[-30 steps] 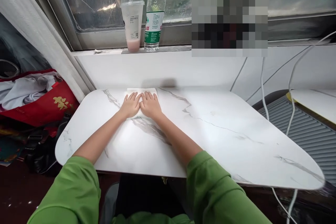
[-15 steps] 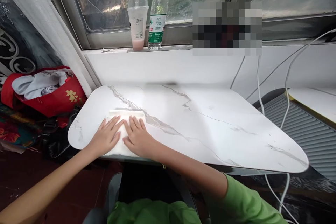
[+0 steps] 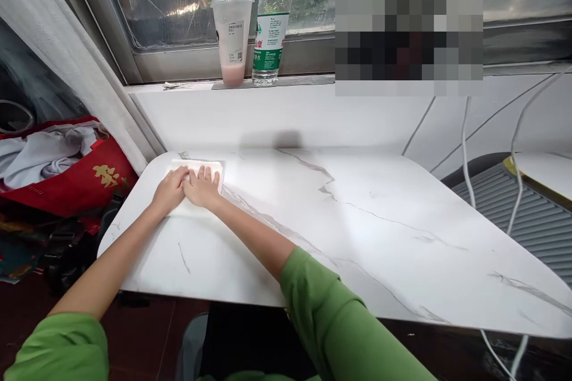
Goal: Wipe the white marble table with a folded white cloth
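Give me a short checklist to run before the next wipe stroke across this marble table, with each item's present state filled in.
1. Both hands on the cloth: ok. The left hand and right hand lie flat, side by side, on the white cloth.
2. Cloth flat on the table: ok; it lies near the far left corner, no bunching visible.
3. Path to the right unobstructed: ok; nothing stands on the marble there.
4. Cup and bottle out of reach of the stroke: ok; both stand up on the window sill.
5. White cables off the tabletop: ok; they hang beyond the right edge.
6. Cloth damp or dry: cannot tell.
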